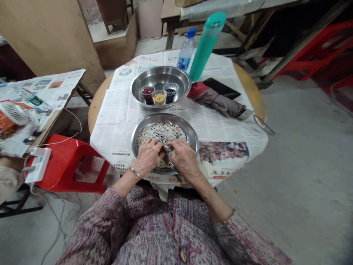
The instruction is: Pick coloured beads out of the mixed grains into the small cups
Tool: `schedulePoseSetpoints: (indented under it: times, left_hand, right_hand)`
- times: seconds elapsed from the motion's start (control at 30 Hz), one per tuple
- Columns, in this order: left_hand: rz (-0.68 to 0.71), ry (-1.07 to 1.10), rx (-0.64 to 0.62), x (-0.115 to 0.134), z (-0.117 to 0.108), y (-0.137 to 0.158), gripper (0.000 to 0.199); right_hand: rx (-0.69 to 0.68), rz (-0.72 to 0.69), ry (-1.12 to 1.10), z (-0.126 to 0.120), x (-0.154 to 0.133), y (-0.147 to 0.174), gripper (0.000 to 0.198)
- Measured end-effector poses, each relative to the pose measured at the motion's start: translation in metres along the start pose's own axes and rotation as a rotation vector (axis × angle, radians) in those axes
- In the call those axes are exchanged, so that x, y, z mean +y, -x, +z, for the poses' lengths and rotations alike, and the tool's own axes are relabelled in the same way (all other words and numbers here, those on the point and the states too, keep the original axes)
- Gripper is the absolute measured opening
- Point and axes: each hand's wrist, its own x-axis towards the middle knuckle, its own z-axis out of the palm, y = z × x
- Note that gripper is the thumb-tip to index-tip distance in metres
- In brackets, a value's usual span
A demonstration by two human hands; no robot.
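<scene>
Head view: your left hand and right hand, both half-curled, hold unclear, are at mixed grains in the near steel basin; work lightly, low, spilling none.

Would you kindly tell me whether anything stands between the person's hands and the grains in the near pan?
Nothing visible does: the left hand and right hand both reach into the near pan, right down at the mixed grains.
</scene>
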Motion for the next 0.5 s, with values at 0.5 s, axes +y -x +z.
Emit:
schedulePoseSetpoints:
  times: [0.5]
  left_hand:
    - [-0.05,0.019,0.103,-0.012,-0.001,0.0,0.018]
  right_hand:
    - [0.0,0.001,-0.011,-0.001,0.0,0.0,0.034]
